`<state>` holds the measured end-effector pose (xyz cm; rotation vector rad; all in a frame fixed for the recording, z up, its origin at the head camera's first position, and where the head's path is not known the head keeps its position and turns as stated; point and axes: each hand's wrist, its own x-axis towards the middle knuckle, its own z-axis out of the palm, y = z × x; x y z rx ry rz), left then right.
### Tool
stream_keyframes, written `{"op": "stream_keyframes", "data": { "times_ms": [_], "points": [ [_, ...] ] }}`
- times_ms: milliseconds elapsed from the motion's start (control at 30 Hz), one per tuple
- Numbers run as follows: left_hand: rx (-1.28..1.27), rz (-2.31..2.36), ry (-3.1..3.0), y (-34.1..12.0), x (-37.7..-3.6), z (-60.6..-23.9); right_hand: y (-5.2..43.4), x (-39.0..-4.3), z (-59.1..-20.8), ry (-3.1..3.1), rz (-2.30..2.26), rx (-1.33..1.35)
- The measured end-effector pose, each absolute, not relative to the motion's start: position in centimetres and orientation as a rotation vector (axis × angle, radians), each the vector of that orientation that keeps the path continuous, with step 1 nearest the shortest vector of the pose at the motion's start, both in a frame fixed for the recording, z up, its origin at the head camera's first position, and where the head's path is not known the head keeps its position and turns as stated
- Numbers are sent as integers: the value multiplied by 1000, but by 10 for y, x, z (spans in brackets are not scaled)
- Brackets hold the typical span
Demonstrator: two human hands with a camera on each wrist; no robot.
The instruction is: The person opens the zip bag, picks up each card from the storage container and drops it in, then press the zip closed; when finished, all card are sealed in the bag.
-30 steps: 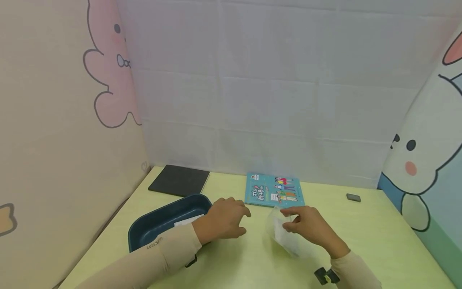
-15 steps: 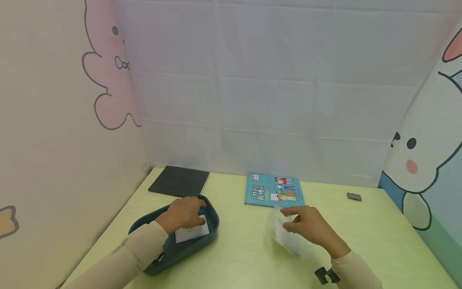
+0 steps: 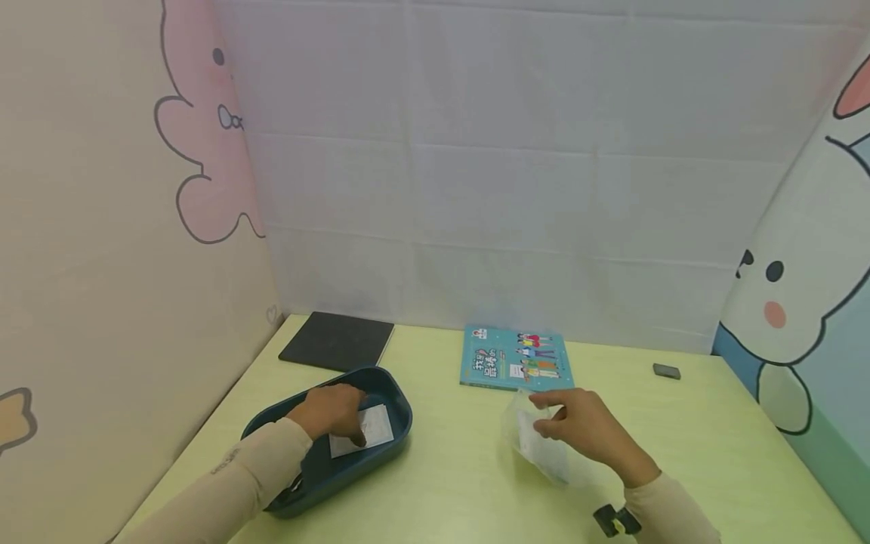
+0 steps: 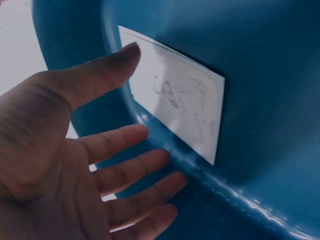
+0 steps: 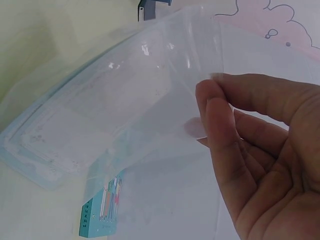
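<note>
My left hand (image 3: 331,412) reaches into a dark blue basin (image 3: 401,434), over a flat white packet (image 3: 376,427) that lies on the bottom. In the left wrist view, the thumb (image 4: 122,62) overlaps the top corner of the packet (image 4: 175,95), which bears faint print; I cannot tell whether it touches. The other fingers (image 4: 135,165) stay extended and apart from the packet. With thumb and fingers, my right hand (image 3: 584,427) pinches the edge of a clear plastic bag (image 3: 544,446). White flat pieces (image 5: 95,110) show inside the bag in the right wrist view.
A teal picture book (image 3: 516,355) lies at the back middle of the pale yellow table (image 3: 462,483). To its left is a black notebook (image 3: 337,340), behind the basin. A small grey block (image 3: 666,371) sits at the back right. Printed fabric walls stand on three sides.
My left hand has moved left from between the basin and the bag, then down over the white packet in the basin. My right hand keeps its pinch on the bag, almost still.
</note>
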<state>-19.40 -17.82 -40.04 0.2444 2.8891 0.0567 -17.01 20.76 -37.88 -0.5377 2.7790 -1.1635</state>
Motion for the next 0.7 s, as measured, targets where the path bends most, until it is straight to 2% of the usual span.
{"op": "stream_keyframes", "data": {
  "times_ms": [367,700],
  "points": [
    [264,-132,2840,-174,-188,-400,207,-169,-379,2775,-1172,-539],
    [260,-146,2883,-176,-197,-410,209,-169,-379,2765,-1182,-527]
  ]
}}
